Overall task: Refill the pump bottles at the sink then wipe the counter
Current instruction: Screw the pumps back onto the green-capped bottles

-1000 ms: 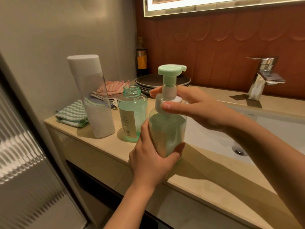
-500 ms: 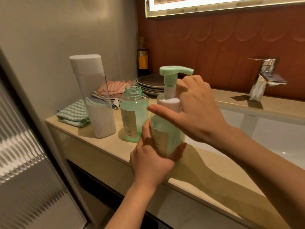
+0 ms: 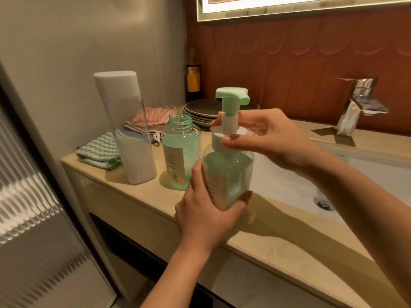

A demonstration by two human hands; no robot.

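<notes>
The clear round pump bottle of pale green liquid (image 3: 231, 174) is held upright at the front edge of the beige stone counter (image 3: 278, 241), just beside the white sink basin (image 3: 289, 181); whether its base rests on the counter cannot be told. Its lower body is gripped by the left hand (image 3: 204, 210), fingers curled round it, while the white screw collar (image 3: 219, 141) under the mint-green pump head (image 3: 231, 95) is pinched between the thumb and fingertips of the right hand (image 3: 266, 138). The bottle looks nearly full, so the collar is judged to be in the course of being screwed down, though loosening cannot be ruled out. The step is best done with the body held plumb, the collar turned squarely so that the thread is not crossed, and force applied to the collar only — not to the pump head, which could dispense. The uncapped green-tinted bottle (image 3: 181, 152) stands just behind the left hand — it should not be knocked
</notes>
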